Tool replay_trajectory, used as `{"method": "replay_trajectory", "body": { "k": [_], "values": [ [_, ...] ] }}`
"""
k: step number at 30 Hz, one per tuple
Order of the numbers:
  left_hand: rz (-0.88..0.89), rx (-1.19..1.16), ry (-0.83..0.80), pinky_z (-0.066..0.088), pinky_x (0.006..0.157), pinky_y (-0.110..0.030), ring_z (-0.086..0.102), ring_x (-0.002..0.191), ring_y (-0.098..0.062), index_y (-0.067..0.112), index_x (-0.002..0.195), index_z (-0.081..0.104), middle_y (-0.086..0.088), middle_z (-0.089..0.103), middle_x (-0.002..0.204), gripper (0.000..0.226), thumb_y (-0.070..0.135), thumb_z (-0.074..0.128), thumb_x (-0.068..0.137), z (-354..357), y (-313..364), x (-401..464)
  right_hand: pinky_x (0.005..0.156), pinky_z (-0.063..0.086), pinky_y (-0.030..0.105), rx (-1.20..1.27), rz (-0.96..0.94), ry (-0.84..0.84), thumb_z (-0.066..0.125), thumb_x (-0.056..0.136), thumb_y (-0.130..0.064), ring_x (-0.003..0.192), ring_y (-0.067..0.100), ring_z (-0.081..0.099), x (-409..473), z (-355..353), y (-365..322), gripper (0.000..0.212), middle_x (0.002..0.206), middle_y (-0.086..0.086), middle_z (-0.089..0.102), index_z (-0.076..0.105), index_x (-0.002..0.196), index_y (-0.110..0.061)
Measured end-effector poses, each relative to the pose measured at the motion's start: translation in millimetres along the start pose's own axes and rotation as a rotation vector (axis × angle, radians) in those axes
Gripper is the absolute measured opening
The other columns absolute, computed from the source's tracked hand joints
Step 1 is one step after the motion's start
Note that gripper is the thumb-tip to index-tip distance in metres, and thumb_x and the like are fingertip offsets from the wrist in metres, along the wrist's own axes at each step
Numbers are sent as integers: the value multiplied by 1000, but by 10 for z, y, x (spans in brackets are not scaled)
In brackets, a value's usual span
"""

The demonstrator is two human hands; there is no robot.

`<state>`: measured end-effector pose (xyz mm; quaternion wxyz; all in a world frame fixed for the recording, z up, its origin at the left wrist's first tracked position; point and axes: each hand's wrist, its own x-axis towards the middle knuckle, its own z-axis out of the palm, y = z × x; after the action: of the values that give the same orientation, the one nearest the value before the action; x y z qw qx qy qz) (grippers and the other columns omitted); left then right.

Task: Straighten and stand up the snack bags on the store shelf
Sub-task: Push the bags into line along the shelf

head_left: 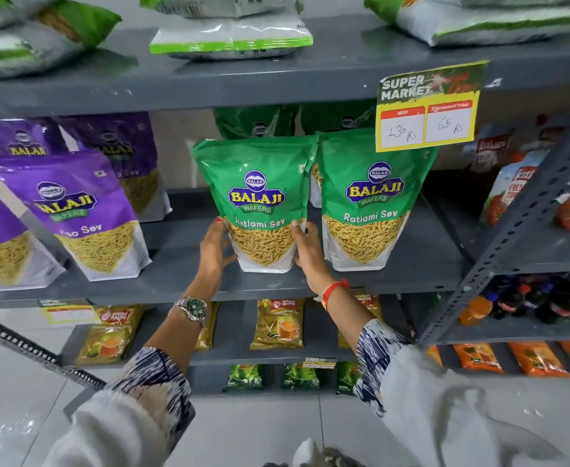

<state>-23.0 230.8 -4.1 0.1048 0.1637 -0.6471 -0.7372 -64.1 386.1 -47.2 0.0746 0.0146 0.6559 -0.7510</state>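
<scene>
A green Ratlami Sev bag [260,200] stands upright at the front of the grey middle shelf [411,274]. My left hand [214,249] presses its lower left side and my right hand [307,251] grips its lower right side. A second green Ratlami Sev bag [369,200] stands upright just to its right, touching it. Two more green bags [260,124] stand behind them, mostly hidden. To the left, purple Sev bags [84,214] lean back toward the left, with others behind them [121,153].
A yellow price tag [428,109] hangs from the upper shelf edge over the right green bag. Green-and-white bags [229,38] lie flat on the top shelf. Ketchup pouches [506,193] and bottles [529,301] fill the right rack. Tea packets [280,325] sit below.
</scene>
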Motion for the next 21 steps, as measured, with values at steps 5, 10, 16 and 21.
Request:
{"method": "replay_trajectory", "body": {
  "k": [5,10,16,21],
  "values": [
    [13,-10,24,47,97,-51,54,115,-25,23,121,50,-2,55,120,34,39,36,94,25,-16,29,111,34,53,-27,-14,5,52,62,-80,134,25,41,-25,-36,-62,100,148,7,40,28,140,-22],
    [13,-72,170,39,101,-42,44,129,-24,19,137,37,-5,42,145,45,35,37,95,11,-139,-28,103,41,48,-171,-218,268,49,74,-67,121,27,45,-307,7,6,73,128,7,45,45,126,-16],
    [223,-26,429,46,75,-32,57,95,-21,28,104,54,-4,61,106,18,22,40,95,-295,-414,-323,97,41,43,-262,-353,59,51,80,-46,107,24,44,-680,498,299,40,105,-6,38,47,103,-14],
    [315,64,659,42,76,-26,53,79,-4,17,104,56,1,54,89,19,19,41,93,-987,-339,-379,81,42,20,-223,-307,-180,52,79,-48,95,25,51,-706,1058,320,33,99,7,50,46,103,-25]
  ]
}}
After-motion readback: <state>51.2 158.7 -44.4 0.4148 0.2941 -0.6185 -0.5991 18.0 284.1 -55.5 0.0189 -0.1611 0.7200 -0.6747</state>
